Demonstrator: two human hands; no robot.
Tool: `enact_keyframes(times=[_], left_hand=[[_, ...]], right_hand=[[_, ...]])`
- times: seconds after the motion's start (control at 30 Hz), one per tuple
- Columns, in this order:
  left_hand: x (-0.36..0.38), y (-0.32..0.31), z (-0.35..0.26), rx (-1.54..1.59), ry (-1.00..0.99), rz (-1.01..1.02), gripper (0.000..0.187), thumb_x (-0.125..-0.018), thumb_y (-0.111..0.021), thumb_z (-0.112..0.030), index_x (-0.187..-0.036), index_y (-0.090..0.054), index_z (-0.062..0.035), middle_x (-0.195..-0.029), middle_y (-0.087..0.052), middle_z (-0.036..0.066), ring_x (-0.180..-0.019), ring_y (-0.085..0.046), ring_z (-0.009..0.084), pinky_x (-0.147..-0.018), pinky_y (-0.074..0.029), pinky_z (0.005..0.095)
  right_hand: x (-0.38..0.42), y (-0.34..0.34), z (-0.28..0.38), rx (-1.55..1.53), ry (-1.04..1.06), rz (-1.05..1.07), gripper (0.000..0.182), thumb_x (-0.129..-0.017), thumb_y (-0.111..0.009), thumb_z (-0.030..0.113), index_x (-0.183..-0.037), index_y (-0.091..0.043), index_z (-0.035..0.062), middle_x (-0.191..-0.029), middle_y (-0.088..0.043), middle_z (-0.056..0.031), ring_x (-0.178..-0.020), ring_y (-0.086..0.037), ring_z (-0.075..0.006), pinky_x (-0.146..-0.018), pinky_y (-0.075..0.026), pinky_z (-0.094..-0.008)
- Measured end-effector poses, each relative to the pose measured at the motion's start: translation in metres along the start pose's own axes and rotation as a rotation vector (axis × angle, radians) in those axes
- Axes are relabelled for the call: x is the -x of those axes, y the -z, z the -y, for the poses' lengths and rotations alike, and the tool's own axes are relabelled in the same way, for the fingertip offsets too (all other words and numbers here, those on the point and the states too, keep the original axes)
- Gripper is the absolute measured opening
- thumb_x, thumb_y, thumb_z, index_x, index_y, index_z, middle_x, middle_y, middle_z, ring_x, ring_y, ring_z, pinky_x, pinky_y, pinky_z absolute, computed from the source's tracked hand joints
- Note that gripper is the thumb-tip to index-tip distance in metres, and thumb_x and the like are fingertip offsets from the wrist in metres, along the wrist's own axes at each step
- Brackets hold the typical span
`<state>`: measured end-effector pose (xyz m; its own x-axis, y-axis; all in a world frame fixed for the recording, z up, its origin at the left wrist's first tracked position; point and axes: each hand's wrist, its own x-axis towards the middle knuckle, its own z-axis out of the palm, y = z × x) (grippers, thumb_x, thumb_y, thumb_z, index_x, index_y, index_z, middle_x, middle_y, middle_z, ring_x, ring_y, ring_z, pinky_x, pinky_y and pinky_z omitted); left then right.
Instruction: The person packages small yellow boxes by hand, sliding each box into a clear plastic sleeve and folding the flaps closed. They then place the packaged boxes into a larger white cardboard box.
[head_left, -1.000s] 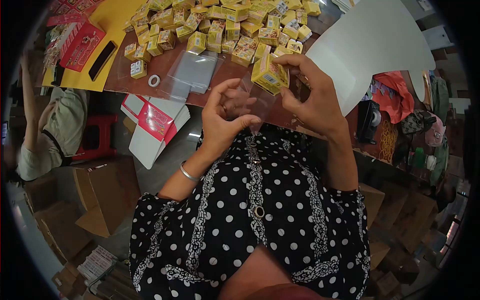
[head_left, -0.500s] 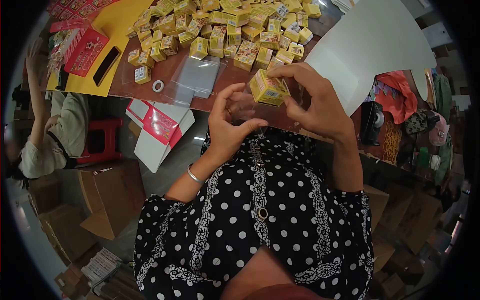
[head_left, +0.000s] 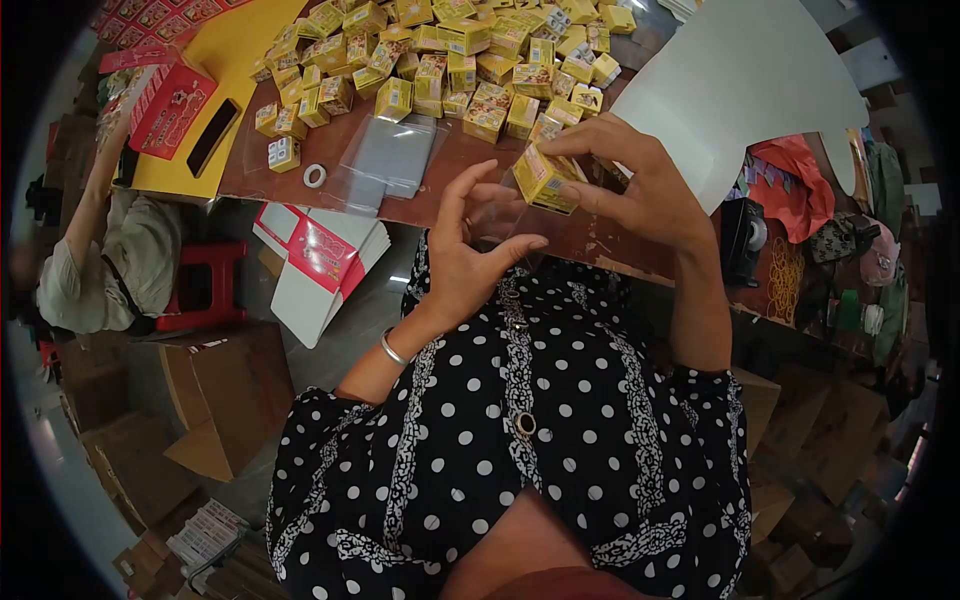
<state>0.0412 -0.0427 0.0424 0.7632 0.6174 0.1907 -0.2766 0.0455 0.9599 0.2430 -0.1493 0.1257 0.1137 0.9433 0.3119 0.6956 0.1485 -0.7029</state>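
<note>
Over the front edge of the table, my right hand [head_left: 625, 185] grips a small yellow box [head_left: 543, 180] between thumb and fingers. The box is tilted, with printed faces showing. My left hand [head_left: 470, 235] is curled around a clear plastic bag [head_left: 497, 215], thumb and fingers spread within its see-through film. The bag's mouth faces the box, whose lower left corner overlaps the film in this view. A stack of clear plastic bags [head_left: 400, 160] lies flat on the table just beyond my left hand.
A heap of yellow boxes [head_left: 430, 75] covers the far table. A white tape ring [head_left: 315, 175], a phone [head_left: 213, 137] and a red printed box [head_left: 172, 112] lie left. A curved white sheet [head_left: 690, 110] stands right. Another person [head_left: 120, 260] sits at left by a red stool [head_left: 205, 285].
My right hand has turned the yellow box and shifted it slightly right. My left hand moved a little right with the clear bag. The other person's arm has moved toward the table items.
</note>
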Motion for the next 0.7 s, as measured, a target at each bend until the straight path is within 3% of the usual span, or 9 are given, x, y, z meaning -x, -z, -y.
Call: enact_keyframes(times=[0.2,0.4,0.47,0.6,0.7], left_hand=[[0.004,-0.002,0.004,-0.047,0.012,-0.045,0.082,-0.078,-0.085,-0.002,-0.145,-0.039,-0.0037,-0.118,-0.062,0.010,-0.106,-0.066,0.0180,-0.089,-0.058,0.0300],[0.004,-0.002,0.010,-0.181,-0.073,-0.039,0.082,-0.076,-0.087,-0.006,-0.144,-0.042,-0.0047,-0.117,-0.063,0.008,-0.102,-0.067,0.0154,-0.084,-0.058,0.0292],[0.002,-0.002,0.011,-0.178,-0.066,-0.042,0.082,-0.075,-0.088,-0.008,-0.144,-0.043,-0.0048,-0.117,-0.063,0.008,-0.102,-0.067,0.0158,-0.082,-0.058,0.0296],[0.000,-0.003,0.012,-0.292,-0.096,-0.035,0.083,-0.076,-0.088,-0.011,-0.145,-0.043,-0.0040,-0.118,-0.065,0.010,-0.103,-0.068,0.0184,-0.083,-0.058,0.0308],[-0.002,-0.003,0.010,-0.374,-0.110,0.001,0.086,-0.076,-0.088,-0.012,-0.148,-0.041,-0.0031,-0.119,-0.066,0.014,-0.105,-0.069,0.0216,-0.084,-0.058,0.0322]], right_hand=[[0.002,0.000,0.008,0.011,-0.117,-0.002,0.041,-0.079,-0.079,0.010,-0.119,-0.071,0.0054,-0.114,-0.070,-0.0073,-0.101,-0.061,-0.0214,-0.086,-0.050,-0.0319],[0.003,-0.001,-0.002,0.078,0.107,0.012,0.039,-0.080,-0.077,0.009,-0.119,-0.069,0.0044,-0.112,-0.068,-0.0078,-0.100,-0.063,-0.0199,-0.085,-0.051,-0.0313],[0.004,-0.002,0.005,-0.104,-0.210,0.022,0.038,-0.082,-0.075,0.008,-0.120,-0.068,0.0045,-0.113,-0.067,-0.0082,-0.100,-0.064,-0.0179,-0.086,-0.052,-0.0301],[0.003,-0.002,0.000,-0.006,-0.124,0.032,0.037,-0.083,-0.075,0.008,-0.120,-0.068,0.0048,-0.114,-0.066,-0.0081,-0.101,-0.064,-0.0167,-0.088,-0.052,-0.0287],[0.006,-0.010,-0.013,-0.142,-0.078,-0.007,0.035,-0.084,-0.075,0.008,-0.118,-0.069,0.0052,-0.115,-0.067,-0.0080,-0.103,-0.064,-0.0179,-0.089,-0.051,-0.0299]])
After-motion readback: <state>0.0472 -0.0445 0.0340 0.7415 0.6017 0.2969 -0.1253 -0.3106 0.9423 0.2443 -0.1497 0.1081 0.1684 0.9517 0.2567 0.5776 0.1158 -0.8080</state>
